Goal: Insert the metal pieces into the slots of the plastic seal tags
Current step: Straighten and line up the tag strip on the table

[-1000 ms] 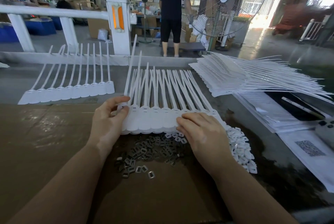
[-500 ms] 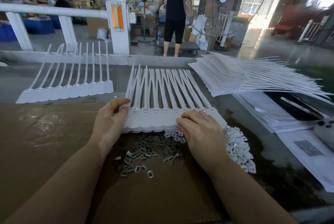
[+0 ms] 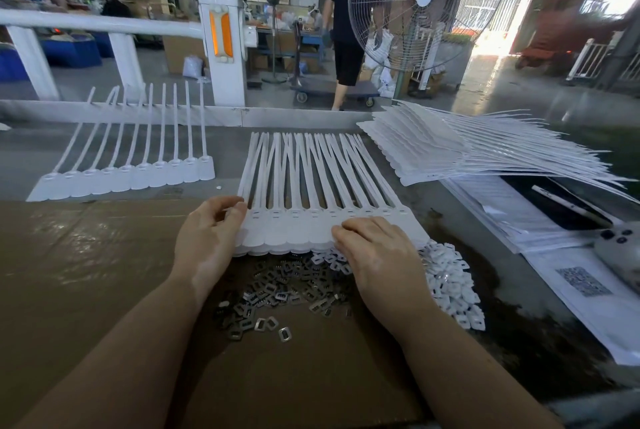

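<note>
While the left hand [image 3: 207, 241] pinched the left edge of the row of white plastic seal tags [image 3: 304, 228] with curled fingers [image 3: 232, 211], the right hand [image 3: 377, 255] pressed on its right side with bent fingers, holding nothing. Small grey metal pieces [image 3: 277, 293] lay heaped just below the tags on the brown cardboard surface [image 3: 86, 255].

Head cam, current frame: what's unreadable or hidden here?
- Tag heads under the right hand: covered by it, so slots there can't be checked.
- Row of seal tags: whether its slots hold metal pieces is too small to tell.
- Left hand fingertips: curl over the row's left edge, grip underneath hidden.
- Metal pieces: part of the pile lies behind the right wrist.
- Printed code on the paper: blurred.
</note>
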`<state>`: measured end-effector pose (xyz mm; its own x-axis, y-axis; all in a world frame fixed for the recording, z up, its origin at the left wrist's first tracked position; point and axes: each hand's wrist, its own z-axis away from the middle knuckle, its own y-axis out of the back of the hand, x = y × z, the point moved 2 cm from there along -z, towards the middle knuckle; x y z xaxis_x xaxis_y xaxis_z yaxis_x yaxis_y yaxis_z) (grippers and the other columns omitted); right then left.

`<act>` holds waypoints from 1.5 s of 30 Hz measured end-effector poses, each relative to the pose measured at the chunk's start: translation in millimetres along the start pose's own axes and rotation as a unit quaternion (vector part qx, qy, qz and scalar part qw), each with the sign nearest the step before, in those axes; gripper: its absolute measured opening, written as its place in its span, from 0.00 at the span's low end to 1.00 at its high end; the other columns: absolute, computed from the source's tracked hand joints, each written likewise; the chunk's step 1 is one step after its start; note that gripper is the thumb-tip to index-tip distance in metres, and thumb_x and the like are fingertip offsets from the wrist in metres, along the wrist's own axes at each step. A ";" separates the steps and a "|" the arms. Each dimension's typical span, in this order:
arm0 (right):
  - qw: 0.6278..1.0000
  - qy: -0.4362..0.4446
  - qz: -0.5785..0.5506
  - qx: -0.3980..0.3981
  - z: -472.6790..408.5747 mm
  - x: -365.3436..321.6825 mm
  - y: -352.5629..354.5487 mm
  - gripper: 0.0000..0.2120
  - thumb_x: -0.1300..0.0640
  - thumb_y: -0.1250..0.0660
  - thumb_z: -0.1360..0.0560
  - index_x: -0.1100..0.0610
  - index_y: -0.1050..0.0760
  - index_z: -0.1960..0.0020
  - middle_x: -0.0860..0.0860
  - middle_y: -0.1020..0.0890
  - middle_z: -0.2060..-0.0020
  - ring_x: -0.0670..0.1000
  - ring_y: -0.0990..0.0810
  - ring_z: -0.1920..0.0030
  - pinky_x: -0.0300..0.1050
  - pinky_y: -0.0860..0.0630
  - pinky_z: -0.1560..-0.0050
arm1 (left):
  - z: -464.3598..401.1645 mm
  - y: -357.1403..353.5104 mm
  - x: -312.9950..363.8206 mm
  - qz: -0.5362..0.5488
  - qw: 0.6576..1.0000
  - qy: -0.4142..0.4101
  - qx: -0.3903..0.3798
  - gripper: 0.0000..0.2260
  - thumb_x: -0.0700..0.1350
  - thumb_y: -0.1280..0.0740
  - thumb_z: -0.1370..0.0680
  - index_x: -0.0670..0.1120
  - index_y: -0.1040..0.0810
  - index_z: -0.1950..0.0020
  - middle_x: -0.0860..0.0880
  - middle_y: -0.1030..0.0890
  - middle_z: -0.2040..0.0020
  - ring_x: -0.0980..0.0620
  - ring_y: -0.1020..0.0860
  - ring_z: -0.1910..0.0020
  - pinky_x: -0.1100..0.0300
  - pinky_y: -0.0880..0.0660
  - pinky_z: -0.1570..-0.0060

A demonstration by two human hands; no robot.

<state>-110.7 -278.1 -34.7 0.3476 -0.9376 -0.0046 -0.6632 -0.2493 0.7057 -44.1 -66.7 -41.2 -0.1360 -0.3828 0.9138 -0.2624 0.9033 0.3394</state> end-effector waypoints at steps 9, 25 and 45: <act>1.000 -0.002 -0.006 0.005 -0.3 -0.2 0.0 0.05 0.63 0.31 0.29 0.59 0.19 0.54 0.53 0.18 0.57 0.55 0.20 0.56 0.46 0.24 0.57 | 1.4 1.1 7.3 -0.112 0.990 -0.053 0.072 0.12 0.47 0.38 0.20 0.43 0.21 0.42 0.44 0.22 0.42 0.49 0.27 0.44 0.60 0.36 0.45; 0.999 -0.018 -0.036 0.006 -1.7 -0.9 1.5 0.14 0.54 0.41 0.23 0.60 0.19 0.54 0.53 0.18 0.58 0.54 0.20 0.57 0.49 0.23 0.57 | -1.7 -3.9 1.5 -0.143 0.989 -0.009 0.049 0.19 0.52 0.46 0.18 0.42 0.24 0.39 0.42 0.24 0.41 0.45 0.28 0.42 0.59 0.39 0.50; 0.999 -0.023 -0.024 0.000 -3.8 -2.3 -4.1 0.17 0.51 0.43 0.22 0.59 0.20 0.57 0.52 0.19 0.60 0.53 0.22 0.58 0.50 0.24 0.58 | -27.1 8.0 -9.4 -0.029 0.993 0.110 0.023 0.14 0.48 0.42 0.19 0.42 0.23 0.41 0.41 0.20 0.47 0.41 0.23 0.47 0.46 0.27 0.42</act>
<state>-106.3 -274.0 -34.9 0.3487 -0.9345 -0.0712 -0.6460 -0.2947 0.7042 -19.0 -50.6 -41.0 0.0924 -0.3783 0.9210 -0.3075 0.8690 0.3878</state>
